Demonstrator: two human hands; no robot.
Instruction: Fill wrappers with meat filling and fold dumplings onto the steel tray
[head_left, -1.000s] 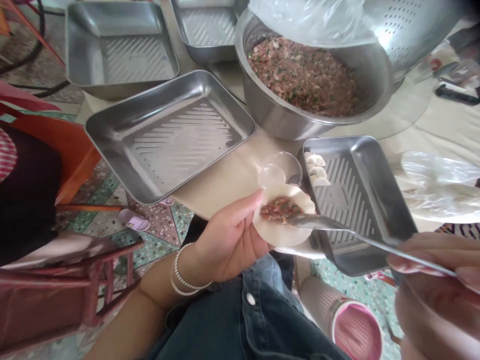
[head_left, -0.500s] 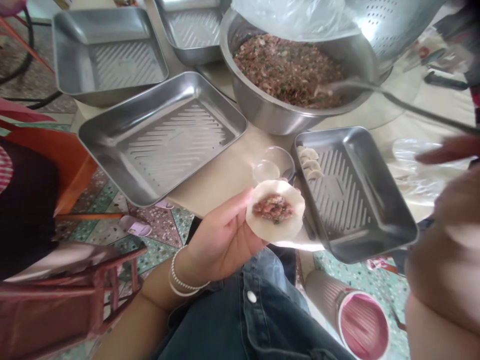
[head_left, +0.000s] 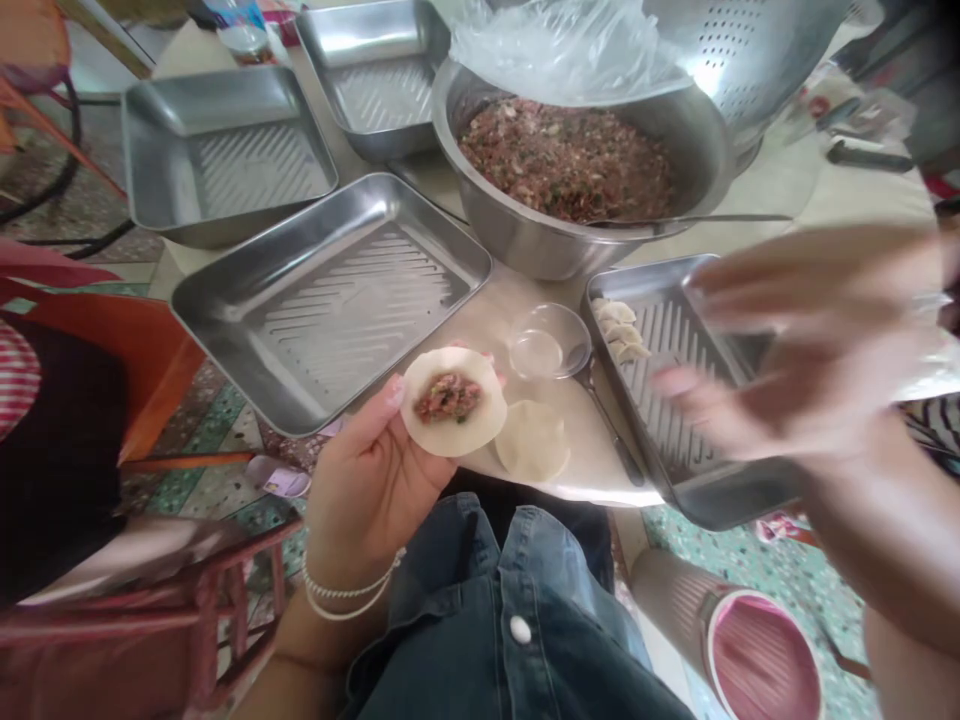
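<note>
My left hand [head_left: 367,480] cups a round dumpling wrapper [head_left: 454,400] with a dab of meat filling in its middle. A second bare wrapper [head_left: 532,440] lies on the table edge just right of it. My right hand [head_left: 795,345] hovers over the small steel tray [head_left: 720,470], blurred by motion, fingers spread and nothing in it. The long spoon [head_left: 690,222] rests with its end in the big steel bowl of minced filling [head_left: 570,165]. Three folded dumplings [head_left: 621,330] sit in the tray's far left corner.
A small clear dish [head_left: 547,340] stands beside the tray. Three other steel trays [head_left: 330,290] [head_left: 225,160] [head_left: 375,70] lie at left and back. A colander [head_left: 750,50] and plastic bag [head_left: 562,45] sit behind the bowl. A pink-rimmed bin [head_left: 757,665] stands on the floor.
The spoon went from the wrapper to the filling bowl and was left there. My right hand let go and swung back over the small tray. My left hand shifted left with the filled wrapper.
</note>
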